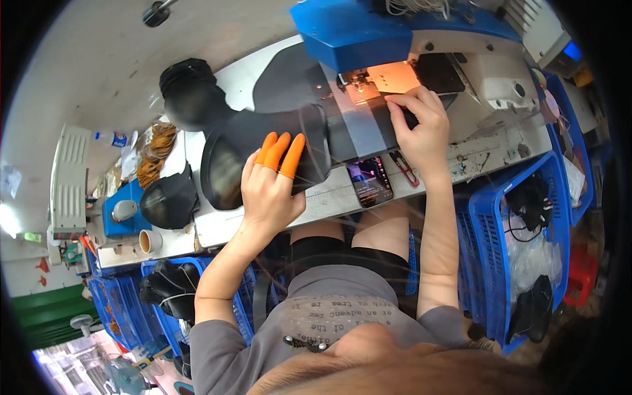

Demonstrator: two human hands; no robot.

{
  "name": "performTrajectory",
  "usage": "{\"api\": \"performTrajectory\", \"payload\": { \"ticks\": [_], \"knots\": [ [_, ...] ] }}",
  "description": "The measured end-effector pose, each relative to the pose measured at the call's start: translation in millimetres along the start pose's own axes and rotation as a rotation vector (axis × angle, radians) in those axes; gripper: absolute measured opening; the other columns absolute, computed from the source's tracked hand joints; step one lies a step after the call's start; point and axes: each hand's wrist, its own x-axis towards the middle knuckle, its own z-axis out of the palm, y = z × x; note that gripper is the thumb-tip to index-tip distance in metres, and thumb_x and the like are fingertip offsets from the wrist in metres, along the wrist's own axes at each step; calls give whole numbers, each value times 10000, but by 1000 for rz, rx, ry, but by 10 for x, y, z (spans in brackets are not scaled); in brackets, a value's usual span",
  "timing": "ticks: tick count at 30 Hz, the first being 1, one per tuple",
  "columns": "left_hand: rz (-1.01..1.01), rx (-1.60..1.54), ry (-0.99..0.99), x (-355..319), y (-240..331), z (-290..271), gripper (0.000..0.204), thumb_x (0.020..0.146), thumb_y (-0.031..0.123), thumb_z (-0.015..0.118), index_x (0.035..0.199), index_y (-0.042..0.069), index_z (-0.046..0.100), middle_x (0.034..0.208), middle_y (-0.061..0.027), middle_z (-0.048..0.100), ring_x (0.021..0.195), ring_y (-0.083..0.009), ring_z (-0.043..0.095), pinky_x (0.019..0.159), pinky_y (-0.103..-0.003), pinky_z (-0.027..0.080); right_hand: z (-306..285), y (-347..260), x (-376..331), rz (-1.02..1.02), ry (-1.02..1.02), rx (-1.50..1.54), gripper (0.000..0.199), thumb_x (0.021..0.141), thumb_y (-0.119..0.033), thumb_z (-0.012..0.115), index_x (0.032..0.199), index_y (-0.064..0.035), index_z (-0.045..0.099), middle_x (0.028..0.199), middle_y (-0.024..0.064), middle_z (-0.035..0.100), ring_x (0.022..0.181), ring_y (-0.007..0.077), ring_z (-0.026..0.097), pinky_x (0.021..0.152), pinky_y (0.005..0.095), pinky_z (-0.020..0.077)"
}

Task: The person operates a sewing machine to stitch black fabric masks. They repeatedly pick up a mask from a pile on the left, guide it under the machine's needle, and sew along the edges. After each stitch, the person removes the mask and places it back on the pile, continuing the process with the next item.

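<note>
A long black fabric piece (263,131) with a grey band lies across the white sewing table (329,197) and runs under the needle of a blue-and-white sewing machine (368,33). My left hand (271,184), with orange finger covers on three fingers, presses flat on the black fabric near the table's front edge. Beside the lit needle area, my right hand (421,122) holds the fabric's grey part down with its fingertips.
A phone (370,181) with a lit screen and red snips (407,168) lie at the table's front edge. Blue crates (500,224) with black pieces stand to the right and lower left. Black pieces (170,201), a paper cup (150,241) and a blue box sit left.
</note>
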Motion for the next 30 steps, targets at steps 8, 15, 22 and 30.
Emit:
{"api": "performTrajectory", "payload": {
  "ticks": [8,15,22,30],
  "knots": [
    [-896,-798,593,-258,-772,156,344,997,277,605,943,-58,659,823,-46,641,725,-117,528,657,-278,423,-18,-10,17,-43,-29,-11,85,786,-22,711,869,-43,718,821,84,620,797,283,586,722,374,471],
    [-832,-868,604,-328,-765,115,333,990,257,618,946,-70,664,873,-63,682,776,-115,563,709,-291,462,-28,4,-11,-10,-77,-37,80,822,-27,701,899,-29,721,806,58,589,791,230,567,753,335,458],
    [-872,-831,627,-347,-711,47,327,994,246,613,847,-41,664,765,-3,647,680,-81,520,615,-271,415,-34,20,-6,-3,-86,-46,75,831,-32,697,902,-31,720,800,56,580,790,225,559,752,331,452],
    [-437,-47,749,-731,-1373,-210,185,935,27,593,1098,-44,640,997,-144,687,888,-236,640,753,-347,489,-45,6,-6,-2,-93,-37,74,835,-34,699,907,-31,718,807,53,571,796,219,552,751,328,447]
  ]
}}
